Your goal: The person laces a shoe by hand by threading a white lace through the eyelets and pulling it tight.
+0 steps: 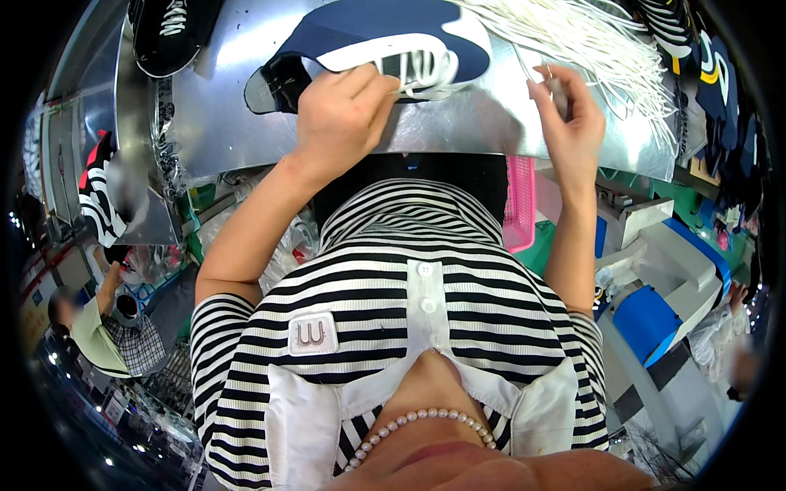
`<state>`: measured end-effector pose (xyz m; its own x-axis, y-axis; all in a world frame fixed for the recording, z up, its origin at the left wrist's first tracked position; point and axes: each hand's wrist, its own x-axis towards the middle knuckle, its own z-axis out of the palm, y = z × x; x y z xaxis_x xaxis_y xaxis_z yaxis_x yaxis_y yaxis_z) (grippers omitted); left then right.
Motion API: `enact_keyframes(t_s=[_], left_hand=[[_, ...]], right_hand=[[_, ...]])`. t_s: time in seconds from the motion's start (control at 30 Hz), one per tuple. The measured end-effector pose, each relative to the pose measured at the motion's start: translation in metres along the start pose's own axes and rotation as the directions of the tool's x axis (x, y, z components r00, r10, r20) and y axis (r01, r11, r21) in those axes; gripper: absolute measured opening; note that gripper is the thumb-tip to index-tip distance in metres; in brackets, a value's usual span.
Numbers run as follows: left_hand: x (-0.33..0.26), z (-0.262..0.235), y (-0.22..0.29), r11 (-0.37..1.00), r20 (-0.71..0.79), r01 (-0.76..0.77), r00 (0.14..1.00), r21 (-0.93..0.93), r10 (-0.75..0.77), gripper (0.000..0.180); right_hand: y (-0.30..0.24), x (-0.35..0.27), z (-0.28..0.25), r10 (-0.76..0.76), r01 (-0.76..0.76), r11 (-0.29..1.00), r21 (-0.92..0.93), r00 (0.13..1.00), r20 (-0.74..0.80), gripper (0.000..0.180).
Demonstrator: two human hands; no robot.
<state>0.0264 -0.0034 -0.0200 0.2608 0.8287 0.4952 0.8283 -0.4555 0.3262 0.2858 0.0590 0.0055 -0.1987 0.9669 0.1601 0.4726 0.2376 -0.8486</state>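
Note:
A navy blue sneaker with a white stripe and white toe part lies on its side on a metal table. White laces are bunched in loops over its eyelet area. My left hand is closed on the sneaker near its opening, with the fingertips beside the laces; its grip is partly hidden. To the right, apart from the sneaker, my right hand pinches a thin white shoelace between thumb and fingers. Just beyond that hand spreads a large bundle of loose white shoelaces.
The metal table's front edge runs close to my body. At the far left stands a black shoe with white laces. Below the edge is a pink basket. More shoes line the right; a person sits at lower left.

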Motion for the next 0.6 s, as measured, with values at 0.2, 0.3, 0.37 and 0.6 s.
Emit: enact_keyframes(t_s=[0.2,0.3,0.37,0.6], left_hand=[[0.001,-0.002,0.001,0.996,-0.035,-0.092,0.995,0.006,0.092,0.016],[-0.002,-0.003,-0.003,0.997,-0.033,-0.077,0.996,-0.004,0.077,0.018],[-0.005,0.002,-0.004,0.997,-0.053,-0.082,0.995,-0.010,0.081,0.018],[-0.001,0.004,-0.009,0.989,-0.024,-0.050,0.999,-0.139,0.047,0.020]], right_hand=[[-0.041,0.021,0.064,-0.397,0.546,0.802,-0.242,0.791,0.466,0.017],[-0.033,0.018,0.077,-0.391,0.545,0.746,-0.383,0.824,0.411,0.015],[-0.034,0.025,0.078,-0.232,0.419,0.841,-0.342,0.850,0.472,0.015],[-0.026,0.045,0.081,-0.089,0.067,0.996,0.066,0.888,0.452,0.020]])
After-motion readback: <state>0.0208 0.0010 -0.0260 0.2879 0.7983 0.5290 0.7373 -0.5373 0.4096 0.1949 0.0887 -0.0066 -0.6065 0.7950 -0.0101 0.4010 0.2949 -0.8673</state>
